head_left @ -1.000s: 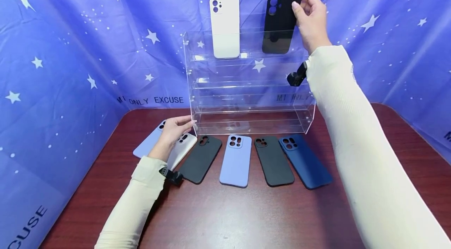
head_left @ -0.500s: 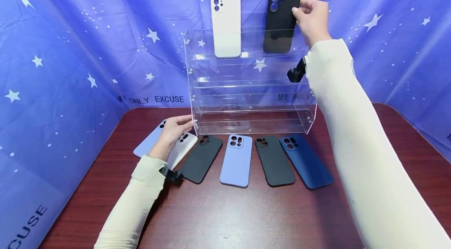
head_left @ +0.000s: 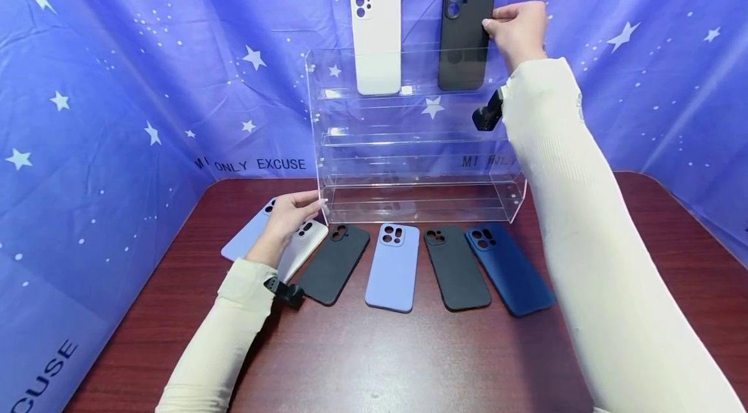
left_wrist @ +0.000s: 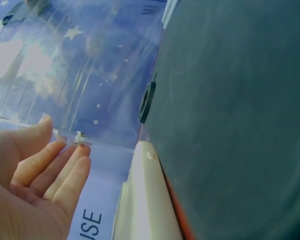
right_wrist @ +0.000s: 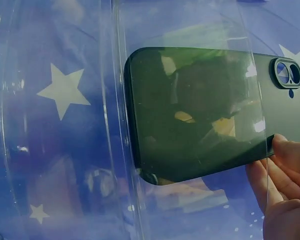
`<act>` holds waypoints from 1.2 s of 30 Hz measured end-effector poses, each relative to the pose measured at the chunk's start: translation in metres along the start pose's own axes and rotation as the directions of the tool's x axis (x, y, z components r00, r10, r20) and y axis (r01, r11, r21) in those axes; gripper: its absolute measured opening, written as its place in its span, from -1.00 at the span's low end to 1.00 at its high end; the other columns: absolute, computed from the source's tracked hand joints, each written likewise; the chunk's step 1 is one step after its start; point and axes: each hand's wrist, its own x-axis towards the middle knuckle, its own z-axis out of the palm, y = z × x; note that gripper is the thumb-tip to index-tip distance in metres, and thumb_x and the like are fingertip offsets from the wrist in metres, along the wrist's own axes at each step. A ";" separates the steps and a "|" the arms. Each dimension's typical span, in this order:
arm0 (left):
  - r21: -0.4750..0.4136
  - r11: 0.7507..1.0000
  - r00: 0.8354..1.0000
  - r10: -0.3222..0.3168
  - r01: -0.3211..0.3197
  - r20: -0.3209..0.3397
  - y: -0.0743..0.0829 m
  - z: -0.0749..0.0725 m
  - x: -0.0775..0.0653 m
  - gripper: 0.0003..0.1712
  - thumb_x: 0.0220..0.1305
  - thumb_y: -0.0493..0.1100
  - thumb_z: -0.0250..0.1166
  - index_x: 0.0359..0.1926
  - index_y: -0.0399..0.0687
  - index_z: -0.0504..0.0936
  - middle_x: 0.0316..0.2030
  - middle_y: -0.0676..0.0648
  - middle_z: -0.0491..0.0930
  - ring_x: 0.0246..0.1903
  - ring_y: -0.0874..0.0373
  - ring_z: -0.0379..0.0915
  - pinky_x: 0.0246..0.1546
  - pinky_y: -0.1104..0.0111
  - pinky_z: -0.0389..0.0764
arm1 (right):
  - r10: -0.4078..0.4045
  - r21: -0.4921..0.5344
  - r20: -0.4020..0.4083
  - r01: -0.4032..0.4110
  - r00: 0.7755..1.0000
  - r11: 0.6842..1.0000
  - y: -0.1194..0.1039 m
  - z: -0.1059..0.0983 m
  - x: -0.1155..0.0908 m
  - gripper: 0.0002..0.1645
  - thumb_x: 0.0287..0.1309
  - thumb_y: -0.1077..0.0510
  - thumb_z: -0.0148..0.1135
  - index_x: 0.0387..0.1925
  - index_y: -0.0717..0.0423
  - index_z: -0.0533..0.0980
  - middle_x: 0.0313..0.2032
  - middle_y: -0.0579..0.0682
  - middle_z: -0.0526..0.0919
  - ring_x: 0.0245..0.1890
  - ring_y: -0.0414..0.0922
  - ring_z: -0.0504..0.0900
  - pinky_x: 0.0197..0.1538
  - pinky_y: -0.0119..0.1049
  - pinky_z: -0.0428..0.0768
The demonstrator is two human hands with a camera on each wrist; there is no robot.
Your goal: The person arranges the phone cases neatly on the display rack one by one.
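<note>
My right hand (head_left: pixel 520 33) pinches the right edge of a black phone case (head_left: pixel 467 30) between thumb and fingers. The case stands upright in the top tier of a clear acrylic display rack (head_left: pixel 421 202), its lower part behind the clear front lip, as the right wrist view also shows. To its left, a white phone case (head_left: pixel 376 36) stands in the same tier. Low at the rack's left side, my left hand (head_left: pixel 289 218) holds the edge of the side panel, thumb on one face and fingers on the other in the left wrist view.
Before the rack lie a light blue case (head_left: pixel 245 234), a white case (head_left: pixel 304 247) partly under my left hand, a dark case (head_left: pixel 334 263), another light blue case (head_left: pixel 391 270), another dark case (head_left: pixel 458 270) and a navy case (head_left: pixel 511 273). Starry curtain (head_left: pixel 117 75) encloses the table (head_left: pixel 374 354).
The black case has shifted slightly and stands straighter in the top tier. My right hand has slid a little lower along its edge. The left hand stays at the rack's side.
</note>
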 end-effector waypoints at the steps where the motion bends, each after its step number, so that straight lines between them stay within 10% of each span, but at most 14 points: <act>1: -0.001 1.000 1.000 0.002 -0.002 0.000 0.001 0.000 0.000 -0.53 0.26 -0.24 0.26 0.17 -0.32 0.48 0.15 -0.27 0.46 0.06 -0.03 0.48 0.01 0.37 0.55 | 0.001 -0.002 -0.004 -0.001 1.000 1.000 0.000 0.000 0.000 -0.56 0.12 0.27 0.27 0.08 0.21 0.52 -0.49 -0.23 0.63 -0.42 -0.36 0.55 0.02 -0.51 0.52; 6: -0.002 1.000 1.000 0.020 -0.020 0.009 0.000 0.002 -0.001 -0.54 0.27 -0.25 0.24 0.17 -0.34 0.47 0.14 -0.29 0.47 0.06 -0.04 0.48 0.00 0.39 0.56 | 0.015 0.115 -0.017 -0.013 1.000 0.993 0.002 -0.003 -0.003 -0.52 0.10 0.27 0.29 0.11 0.17 0.51 -0.13 -0.11 0.69 -0.23 -0.33 0.60 0.07 -0.54 0.48; 13: -0.005 0.999 0.999 0.032 -0.032 -0.001 -0.002 0.003 -0.001 -0.55 0.26 -0.26 0.25 0.15 -0.34 0.49 0.11 -0.30 0.49 0.00 0.01 0.52 -0.03 0.40 0.58 | -0.032 0.403 -0.058 0.053 0.998 0.914 0.014 -0.017 -0.008 -0.52 0.00 0.36 0.35 0.04 0.28 0.54 -0.44 -0.14 0.65 -0.37 -0.30 0.60 0.00 -0.51 0.54; 20: 0.002 0.999 0.999 0.032 -0.032 -0.010 -0.002 0.001 0.000 -0.56 0.25 -0.26 0.25 0.14 -0.34 0.50 0.12 -0.28 0.49 0.01 -0.01 0.51 -0.04 0.40 0.58 | -0.163 0.557 -0.008 0.140 0.987 0.818 0.038 -0.039 -0.029 -0.56 -0.07 0.37 0.40 -0.05 0.33 0.58 -0.34 -0.02 0.69 -0.29 -0.18 0.65 -0.06 -0.48 0.59; 27: -0.011 1.000 1.000 0.015 -0.015 -0.011 -0.004 0.001 -0.001 -0.56 0.25 -0.26 0.26 0.13 -0.35 0.51 0.10 -0.30 0.50 0.04 -0.05 0.49 -0.01 0.37 0.57 | -0.242 0.369 0.196 0.157 0.950 0.916 0.082 -0.056 -0.065 -0.55 0.00 0.20 0.42 -0.01 0.16 0.58 -0.26 -0.16 0.73 -0.24 -0.26 0.65 -0.10 -0.58 0.56; 36: 0.008 1.000 1.000 0.019 -0.019 -0.011 -0.001 0.001 -0.001 -0.56 0.26 -0.24 0.25 0.15 -0.31 0.50 0.10 -0.29 0.50 0.03 -0.02 0.51 0.00 0.36 0.57 | -0.284 0.133 0.372 0.252 0.884 0.959 0.134 -0.084 -0.105 -0.53 0.20 0.12 0.25 0.14 0.12 0.50 -0.10 -0.19 0.69 -0.03 -0.37 0.57 0.02 -0.65 0.44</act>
